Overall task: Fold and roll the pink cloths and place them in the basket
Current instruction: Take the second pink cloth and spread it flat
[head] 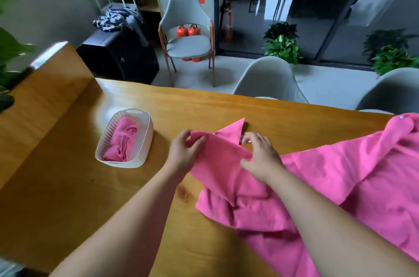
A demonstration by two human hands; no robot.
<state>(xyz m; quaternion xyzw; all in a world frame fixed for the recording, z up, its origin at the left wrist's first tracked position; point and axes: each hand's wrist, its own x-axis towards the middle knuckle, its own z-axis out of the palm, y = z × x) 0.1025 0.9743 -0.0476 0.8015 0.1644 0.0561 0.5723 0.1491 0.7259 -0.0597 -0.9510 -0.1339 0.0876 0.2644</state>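
Note:
A pink cloth (226, 159) is lifted at its left end above the wooden table (68, 186). My left hand (184, 152) pinches its left edge between thumb and fingers. My right hand (260, 156) grips the same cloth a little to the right, fingers curled into the fabric. A pile of more pink cloths (351, 174) spreads over the table to the right and under my right forearm. A white plastic basket (145, 140) stands on the table to the left of my hands, with one rolled pink cloth (121, 140) lying inside it.
Two grey shell chairs (269, 81) stand at the table's far side, another grey chair (188, 34) further back with red extinguishers beneath. A black suitcase (120, 57) sits on the floor at left. Bare table lies between the basket and me.

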